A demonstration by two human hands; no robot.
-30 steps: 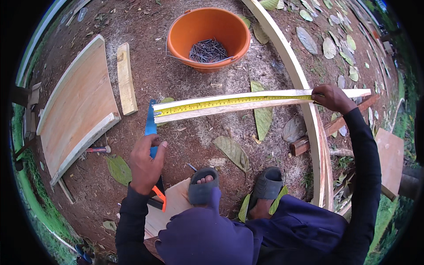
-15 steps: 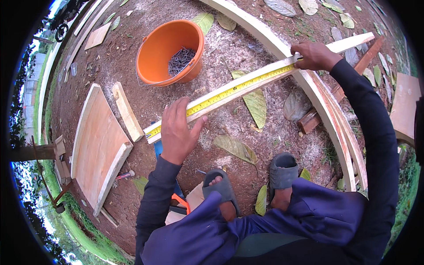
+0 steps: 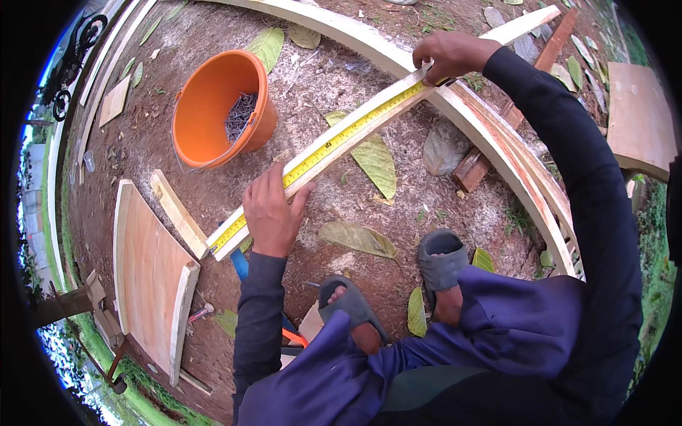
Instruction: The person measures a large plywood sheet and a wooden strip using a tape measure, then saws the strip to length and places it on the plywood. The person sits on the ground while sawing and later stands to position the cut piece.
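Note:
A long pale wooden strip (image 3: 524,25) runs diagonally in front of me, crossing a curved wooden beam (image 3: 355,34) at its far right part. A yellow tape measure (image 3: 342,136) lies stretched along the strip, its metal end at the strip's near left tip. My left hand (image 3: 273,213) is closed over strip and tape, thumb on the near edge, fingers on the far side. Where strip and beam cross, my right hand (image 3: 455,57) grips the tape's other end; a dark bit shows under its fingers, and the palm hides the rest.
An orange bucket (image 3: 266,122) holding nails (image 3: 241,118) stands beyond my left hand. At left lie a framed plywood panel (image 3: 153,273) and a short wood piece (image 3: 179,214). A blue blade (image 3: 240,265) shows beside my left forearm. Brown timber (image 3: 474,167) lies right, near leaves.
The whole view has shifted, so bucket, strip and beam sit farther left in it. Both hands stay on the strip and tape; the right hand's fingers have changed position over the tape end.

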